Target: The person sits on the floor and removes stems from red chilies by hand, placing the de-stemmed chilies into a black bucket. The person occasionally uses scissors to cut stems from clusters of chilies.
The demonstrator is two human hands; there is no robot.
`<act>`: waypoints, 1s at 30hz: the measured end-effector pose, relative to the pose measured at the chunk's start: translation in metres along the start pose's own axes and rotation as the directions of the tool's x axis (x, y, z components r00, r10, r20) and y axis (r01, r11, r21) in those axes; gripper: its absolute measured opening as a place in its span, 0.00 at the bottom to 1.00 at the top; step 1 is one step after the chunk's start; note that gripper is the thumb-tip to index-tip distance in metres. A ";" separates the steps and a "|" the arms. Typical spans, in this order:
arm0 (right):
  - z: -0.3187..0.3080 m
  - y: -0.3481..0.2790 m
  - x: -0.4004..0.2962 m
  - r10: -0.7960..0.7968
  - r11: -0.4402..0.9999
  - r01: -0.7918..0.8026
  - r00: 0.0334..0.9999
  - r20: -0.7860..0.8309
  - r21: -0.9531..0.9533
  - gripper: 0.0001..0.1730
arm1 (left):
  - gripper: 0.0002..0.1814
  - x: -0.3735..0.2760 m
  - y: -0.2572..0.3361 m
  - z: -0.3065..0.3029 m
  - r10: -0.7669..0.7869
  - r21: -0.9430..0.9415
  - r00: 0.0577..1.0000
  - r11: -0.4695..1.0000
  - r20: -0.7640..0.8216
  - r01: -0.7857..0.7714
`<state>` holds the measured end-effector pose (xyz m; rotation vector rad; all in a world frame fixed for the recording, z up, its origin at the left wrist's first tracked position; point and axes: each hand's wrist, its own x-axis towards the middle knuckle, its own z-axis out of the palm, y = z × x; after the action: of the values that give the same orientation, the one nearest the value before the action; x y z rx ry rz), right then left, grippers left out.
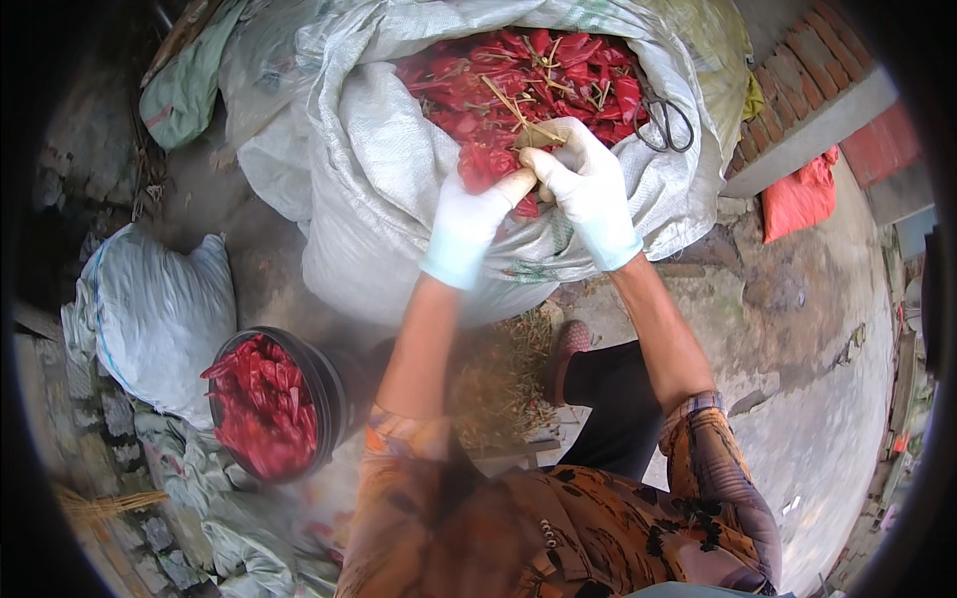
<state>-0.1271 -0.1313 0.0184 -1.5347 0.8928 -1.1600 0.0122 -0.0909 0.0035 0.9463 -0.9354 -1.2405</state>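
Observation:
Both hands wear white gloves with pale blue cuffs and work close together over the near edge of a large white woven sack (389, 134). In my left hand (467, 224) is a small bunch of red chili peppers (482, 166), held with the thumb toward the right hand. Thumb and fingers of my right hand (587, 190) are pinched at dry straw-coloured pepper stems (538, 133); the exact grip is partly hidden by the fingers. More red chili peppers (583, 56) fill the open sack. Dark-handled scissors (665, 127) rest at its right inner side.
At lower left, red peppers (269, 404) heap up in a black bucket (333, 389), beside a full white sack (168, 306). Discarded stems (508, 374) litter the ground between the legs. A red bag (800, 194) lies by a brick ledge (792, 82) on the right.

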 end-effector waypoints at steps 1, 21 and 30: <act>0.001 -0.001 -0.002 0.009 1.000 -0.009 1.000 -0.001 -0.025 0.13 | 0.06 0.000 0.002 -0.002 -0.003 0.010 1.000 1.000 0.016 0.003; -0.002 -0.011 -0.009 0.238 0.844 -0.347 0.925 0.294 0.408 0.09 | 0.16 -0.013 0.003 -0.031 -0.414 -0.265 0.874 0.839 0.254 0.475; -0.035 -0.033 -0.015 0.263 0.917 -0.387 0.769 0.583 0.096 0.14 | 0.12 -0.009 0.010 -0.055 -0.124 -0.508 0.974 0.836 0.188 0.205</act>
<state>-0.1653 -0.1179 0.0489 -1.3602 0.5750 -0.4771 0.0666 -0.0773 -0.0062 0.5054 -0.5764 -1.6266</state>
